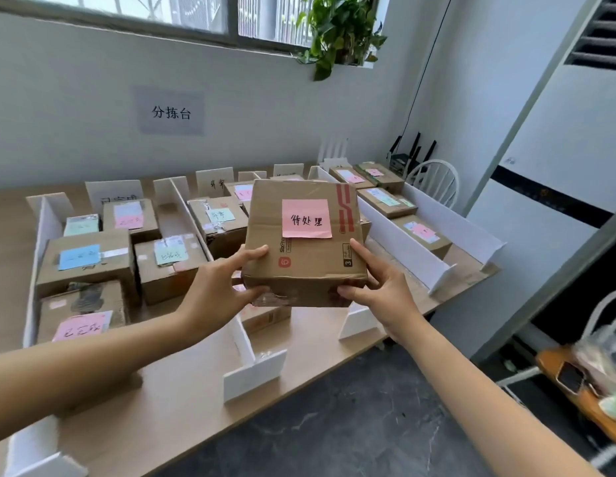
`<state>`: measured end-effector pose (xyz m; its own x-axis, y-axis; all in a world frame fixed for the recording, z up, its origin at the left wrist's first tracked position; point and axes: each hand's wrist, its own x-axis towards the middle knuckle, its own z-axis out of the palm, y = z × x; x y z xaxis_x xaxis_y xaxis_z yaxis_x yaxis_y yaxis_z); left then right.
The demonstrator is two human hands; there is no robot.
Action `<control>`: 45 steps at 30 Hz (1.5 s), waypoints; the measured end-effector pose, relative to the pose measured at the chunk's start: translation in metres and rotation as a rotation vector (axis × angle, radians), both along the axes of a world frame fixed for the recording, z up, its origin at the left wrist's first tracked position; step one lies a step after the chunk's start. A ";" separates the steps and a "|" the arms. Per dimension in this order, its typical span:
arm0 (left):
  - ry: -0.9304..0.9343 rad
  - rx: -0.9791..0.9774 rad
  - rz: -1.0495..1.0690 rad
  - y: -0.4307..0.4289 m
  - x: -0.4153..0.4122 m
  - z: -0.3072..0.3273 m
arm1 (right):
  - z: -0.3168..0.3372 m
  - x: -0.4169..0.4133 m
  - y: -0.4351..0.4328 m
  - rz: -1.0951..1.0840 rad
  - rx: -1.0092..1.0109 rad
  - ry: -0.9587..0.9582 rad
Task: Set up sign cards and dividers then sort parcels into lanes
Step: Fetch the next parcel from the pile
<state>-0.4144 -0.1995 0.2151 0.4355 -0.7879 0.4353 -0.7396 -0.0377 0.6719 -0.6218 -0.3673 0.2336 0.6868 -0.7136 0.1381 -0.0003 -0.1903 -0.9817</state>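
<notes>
Cardboard box [310, 259] is held in the air in both hands, over the near middle of the table [182, 401], tilted so its top faces the camera. A pink note [306, 218] with handwritten characters is stuck on the top face. Red tape runs along the box's right side.

Left hand [224, 284] grips the near left corner, one digit on the top face and the others curled against the front. Right hand [379, 284] grips the near right corner the same way. Both grips are closed firmly on the box. Both forearms reach in from the bottom edge.

Below the box, white dividers split the table into lanes running away from the person. One divider [186, 208] stands left of the box and another [396, 232] right of it. The left lane holds several parcels [86, 263] with blue, green and pink notes. The right lane holds a row of parcels [422, 235], also labelled. More parcels sit in the lane just behind the held box, partly hidden by it.

White sign cards [114, 196] stand upright at the far ends of the lanes. Their writing is partly blocked.

On the wall behind hangs a paper sign [170, 111] with three printed characters. A green plant [341, 29] trails from the window ledge. A white chair [434, 180] stands at the table's far right corner.
</notes>
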 end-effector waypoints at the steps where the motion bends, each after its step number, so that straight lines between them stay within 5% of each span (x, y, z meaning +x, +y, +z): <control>1: -0.005 0.003 0.000 -0.009 0.003 0.001 | 0.001 0.003 -0.008 -0.002 0.010 0.001; 26: 0.083 0.064 -0.091 -0.186 0.033 0.001 | -0.011 0.023 -0.178 -0.095 0.053 0.014; 45: 0.151 0.061 0.016 -0.369 -0.090 -0.035 | -0.033 -0.078 -0.382 0.014 0.101 0.092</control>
